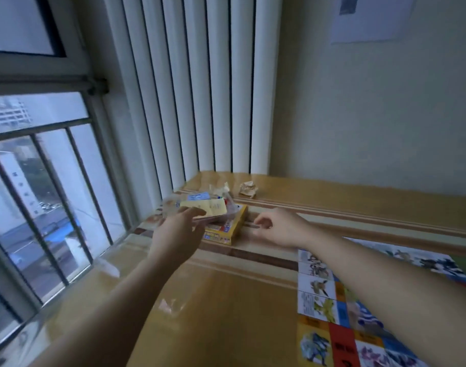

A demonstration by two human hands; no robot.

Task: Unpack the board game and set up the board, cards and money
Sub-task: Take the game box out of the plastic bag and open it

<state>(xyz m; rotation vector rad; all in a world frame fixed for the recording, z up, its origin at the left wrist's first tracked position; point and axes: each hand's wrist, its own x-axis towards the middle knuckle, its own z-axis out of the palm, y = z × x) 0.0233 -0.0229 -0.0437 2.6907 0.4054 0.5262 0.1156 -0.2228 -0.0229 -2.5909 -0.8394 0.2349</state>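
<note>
The yellow game box (pixel 230 229) lies on the wooden table (pixel 226 300) near the window. My left hand (pixel 177 234) holds a wrapped bundle of cards and money (pixel 208 207) just above the box, its thumb lying on the yellow top slip. To the right of the box, my right hand (pixel 278 227) has its fingers curled and seems to pinch a small thin piece close to the tabletop. The colourful game board (pixel 332 308) lies unfolded at the lower right, partly covered by my right forearm.
A crumpled paper scrap (pixel 248 189) lies at the table's back edge, with clear plastic wrapping (pixel 221 188) behind the box. A barred window (pixel 41 194) runs along the left. A white ribbed radiator (pixel 200 88) stands behind the table.
</note>
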